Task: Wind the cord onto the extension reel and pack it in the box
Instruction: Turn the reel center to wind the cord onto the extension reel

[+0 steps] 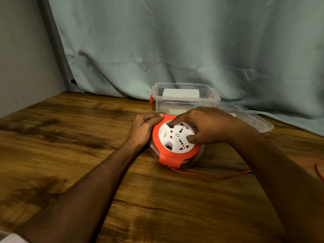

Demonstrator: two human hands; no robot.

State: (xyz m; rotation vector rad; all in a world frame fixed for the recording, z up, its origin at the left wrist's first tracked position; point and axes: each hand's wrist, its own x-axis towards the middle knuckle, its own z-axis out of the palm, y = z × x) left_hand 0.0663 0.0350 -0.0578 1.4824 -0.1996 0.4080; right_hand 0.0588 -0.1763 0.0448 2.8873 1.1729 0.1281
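The round extension reel [175, 151], with an orange rim and a white socket face, lies flat on the wooden table [70, 137]. My left hand [145, 128] grips its left edge, thumb on the orange rim. My right hand [208, 127] rests on top, with fingertips pressed into the finger holes of the white centre disc. A thin red cord [210, 176] leaves the reel's front edge and trails right across the table, passing under my right forearm. Just behind the reel stands the clear plastic box [185, 99], open, with red latches.
The box's clear lid [252, 118] lies flat on the table to the right of the box. A grey-green curtain [175, 41] hangs behind the table. A grey wall closes off the left side. A loop of red cord [318, 169] shows at the right edge.
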